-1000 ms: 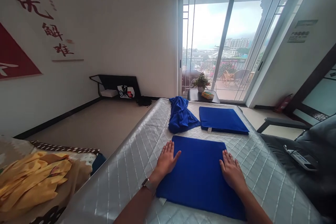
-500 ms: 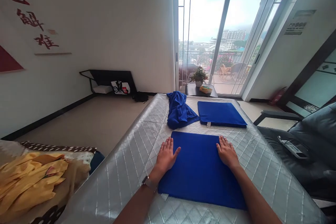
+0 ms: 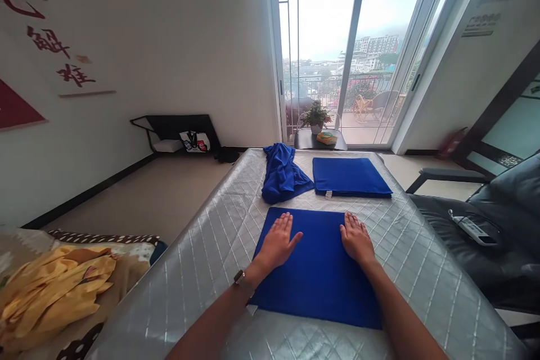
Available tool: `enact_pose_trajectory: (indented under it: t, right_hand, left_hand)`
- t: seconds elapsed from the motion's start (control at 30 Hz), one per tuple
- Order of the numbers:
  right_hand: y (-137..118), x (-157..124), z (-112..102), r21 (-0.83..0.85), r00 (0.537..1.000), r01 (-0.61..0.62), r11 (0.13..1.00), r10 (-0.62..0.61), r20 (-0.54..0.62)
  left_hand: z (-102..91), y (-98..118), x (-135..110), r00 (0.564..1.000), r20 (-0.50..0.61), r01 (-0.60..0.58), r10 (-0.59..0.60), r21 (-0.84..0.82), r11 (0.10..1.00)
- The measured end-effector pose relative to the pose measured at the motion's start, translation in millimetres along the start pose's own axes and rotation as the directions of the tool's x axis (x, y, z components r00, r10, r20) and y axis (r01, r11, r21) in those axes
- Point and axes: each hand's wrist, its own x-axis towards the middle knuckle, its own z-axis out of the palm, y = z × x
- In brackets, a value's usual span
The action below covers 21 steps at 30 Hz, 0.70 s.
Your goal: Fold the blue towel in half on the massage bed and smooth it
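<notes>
A folded blue cloth (image 3: pixel 318 270) lies flat on the silver quilted surface (image 3: pixel 202 259) in front of me. My left hand (image 3: pixel 279 242) rests palm down on its far left part, fingers spread. My right hand (image 3: pixel 356 239) lies flat on its far right part, fingers stretched out. Neither hand grips anything. Beyond them a second folded blue cloth (image 3: pixel 349 176) lies at the far right, and a crumpled blue cloth (image 3: pixel 282 173) sits to its left.
A yellow patterned fabric (image 3: pixel 54 287) lies on a seat at lower left. A dark chair with a remote (image 3: pixel 470 228) stands at right. A small table with a plant (image 3: pixel 316 118) stands before the glass balcony doors. Bare floor runs along the left wall.
Both hands have slid inward and further up the near blue cloth, the left one from its edge onto it. The view has shifted a little.
</notes>
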Motion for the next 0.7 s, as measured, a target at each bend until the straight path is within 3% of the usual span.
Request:
enact_pose_trajectory:
  t: [0.13,0.23,0.3,0.43,0.7]
  right_hand:
    - [2,-1,1,0.002,1.000,0.020,1.000,-0.020,-0.021]
    - [7,-3,4,-0.026,0.997,0.071,0.997,-0.072,-0.025]
    - [11,-4,6,-0.045,0.993,0.111,0.993,-0.112,-0.027]
    - [14,-3,12,-0.051,0.989,0.139,0.989,-0.142,-0.048]
    - [8,-2,10,-0.032,0.997,0.059,0.998,-0.060,-0.039]
  left_hand:
    - [12.5,78,41,0.970,0.058,-0.228,0.235,-0.105,0.968]
    - [30.1,128,74,0.955,0.009,-0.289,0.296,-0.189,0.938]
    - [41.3,147,89,0.962,-0.010,-0.268,0.274,-0.234,0.934]
    - [53.7,154,98,0.979,0.012,-0.190,0.202,-0.283,0.940]
    - [51.9,125,84,0.981,0.062,-0.171,0.183,-0.165,0.971]
